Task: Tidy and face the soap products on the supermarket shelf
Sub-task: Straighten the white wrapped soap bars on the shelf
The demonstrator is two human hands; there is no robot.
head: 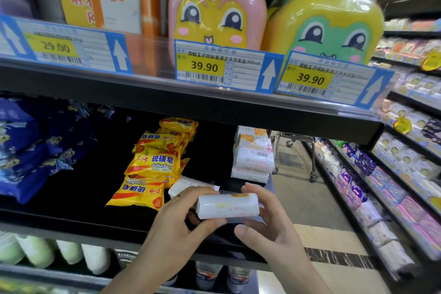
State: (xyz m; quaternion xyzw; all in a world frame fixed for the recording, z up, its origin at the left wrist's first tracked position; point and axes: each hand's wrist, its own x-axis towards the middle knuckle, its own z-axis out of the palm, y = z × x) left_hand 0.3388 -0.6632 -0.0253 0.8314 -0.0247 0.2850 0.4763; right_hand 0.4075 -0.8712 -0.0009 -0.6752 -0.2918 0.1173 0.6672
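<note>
Supermarket aisle, dark middle shelf [71,224] with soap being faced at its front edge.

Both hands hold one white soap bar [228,206] lengthwise just off the shelf lip, at about 6 o'clock: the left hand [176,219] curls round its left end, the right hand [265,219] cups the right end with loosely bent fingers, probably to turn its label forward. At 12 o'clock from it stands the white soap stack [254,157], its likely home; the yellow sulfur soap packs [155,162] slump untidily at 10 o'clock, some upside down. Another white bar [188,185] lies just behind the left hand.
</note>
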